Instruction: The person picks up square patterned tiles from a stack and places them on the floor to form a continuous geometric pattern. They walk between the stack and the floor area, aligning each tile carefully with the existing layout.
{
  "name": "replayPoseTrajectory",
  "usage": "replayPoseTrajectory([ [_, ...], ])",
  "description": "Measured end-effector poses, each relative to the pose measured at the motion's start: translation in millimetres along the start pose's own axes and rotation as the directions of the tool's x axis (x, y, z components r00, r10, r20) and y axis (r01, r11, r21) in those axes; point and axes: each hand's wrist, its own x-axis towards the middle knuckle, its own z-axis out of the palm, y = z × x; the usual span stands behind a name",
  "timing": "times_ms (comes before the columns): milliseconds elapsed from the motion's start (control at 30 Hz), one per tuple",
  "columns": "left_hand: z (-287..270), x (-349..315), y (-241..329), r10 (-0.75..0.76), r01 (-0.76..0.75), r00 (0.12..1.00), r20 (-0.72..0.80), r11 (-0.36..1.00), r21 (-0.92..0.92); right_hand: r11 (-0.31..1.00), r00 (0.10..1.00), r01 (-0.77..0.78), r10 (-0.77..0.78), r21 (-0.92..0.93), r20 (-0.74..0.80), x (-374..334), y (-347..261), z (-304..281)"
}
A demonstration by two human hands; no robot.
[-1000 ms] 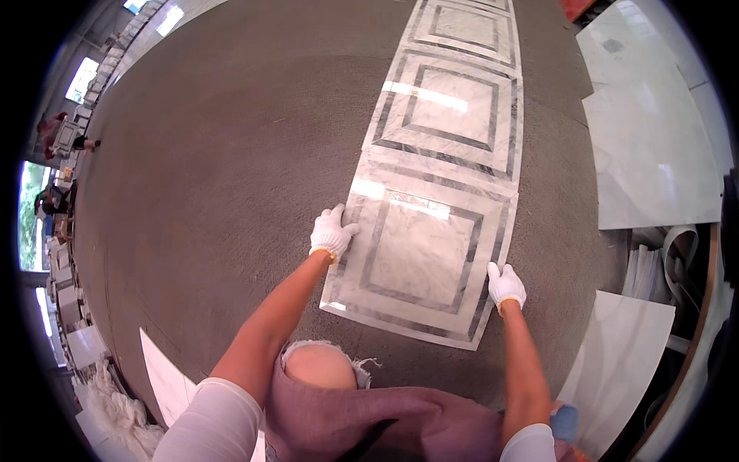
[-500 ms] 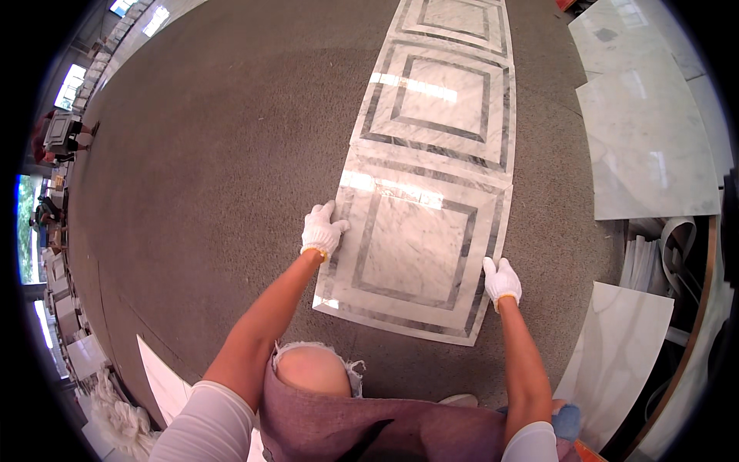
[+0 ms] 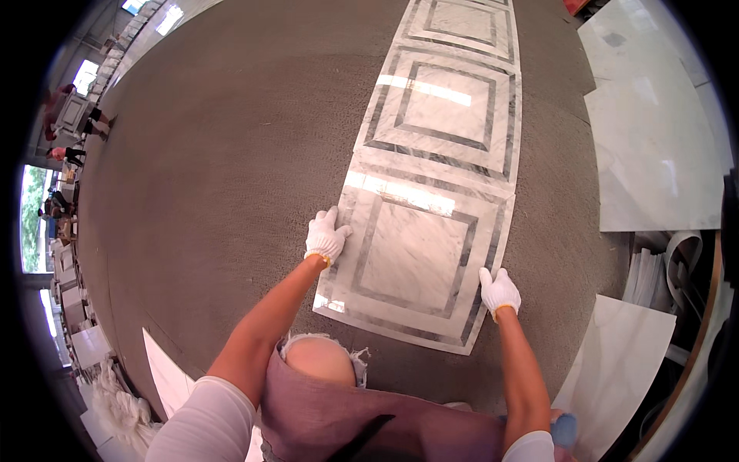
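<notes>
A white marble tile (image 3: 419,258) with grey inlaid square borders lies on the grey floor in front of me. My left hand (image 3: 326,235), in a white knit glove, grips its left edge, thumb toward the tile's top face. At the opposite edge, nearer to me, my right hand (image 3: 499,292) in a matching glove holds the tile's side. The undersides of the fingers are hidden in both hands. Beyond this tile, a second bordered tile (image 3: 449,108) continues the row, and a third (image 3: 462,23) lies at the top of the view.
Plain pale slabs (image 3: 654,169) stand along the right, with another slab (image 3: 616,369) nearer me. Crumpled white plastic sheeting (image 3: 123,408) lies at the lower left. Far left, a person carries a bordered panel (image 3: 71,113). A white piece (image 3: 165,377) is beside my left arm.
The whole view has shifted slightly right and down. Both hands stay at the same two edges of the near tile. The far-left person's legs have changed position.
</notes>
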Motion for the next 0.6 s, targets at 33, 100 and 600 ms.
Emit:
replayPoseTrajectory([
  [33,0,-1,5,0.004,-0.004,1.0,-0.014,1.0,0.019,1.0,1.0,0.001,-0.001,-0.019,0.006,-2,0,-2],
  [100,2,-1,7,0.006,-0.005,0.999,-0.037,0.999,0.048,1.0,1.0,-0.005,0.006,-0.021,0.008,-1,-3,-3],
  [600,2,3,12,-0.037,0.033,0.998,0.05,0.997,0.071,0.992,0.992,-0.122,0.123,0.041,-0.013,0,-12,-4],
])
